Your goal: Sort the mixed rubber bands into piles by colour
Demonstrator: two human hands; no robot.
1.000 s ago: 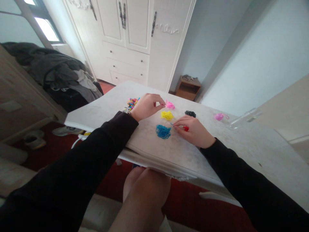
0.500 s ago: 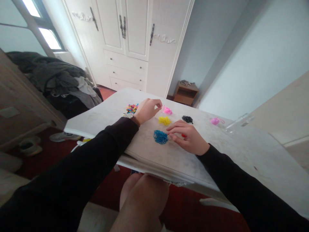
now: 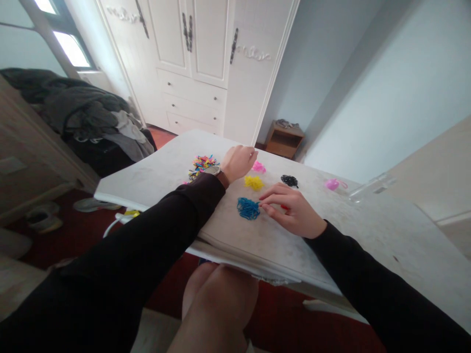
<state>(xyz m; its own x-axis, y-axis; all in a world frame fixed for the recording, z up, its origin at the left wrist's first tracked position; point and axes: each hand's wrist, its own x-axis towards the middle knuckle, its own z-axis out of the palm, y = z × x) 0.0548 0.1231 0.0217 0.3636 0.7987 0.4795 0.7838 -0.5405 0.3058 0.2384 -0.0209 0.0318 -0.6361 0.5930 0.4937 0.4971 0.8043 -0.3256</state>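
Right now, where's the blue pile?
In the head view the blue pile lies on the white table near its front edge, just left of the right hand's fingertips and in front of the yellow pile.

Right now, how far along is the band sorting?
Done: blue pile, yellow pile, pink pile and black pile lie separated. In hand: left hand at the pink pile, right hand beside blue. Left: the mixed pile.

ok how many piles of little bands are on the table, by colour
mixed-colour pile: 1
pink pile: 1
yellow pile: 1
black pile: 1
blue pile: 1
total: 5, plus some red under the right hand
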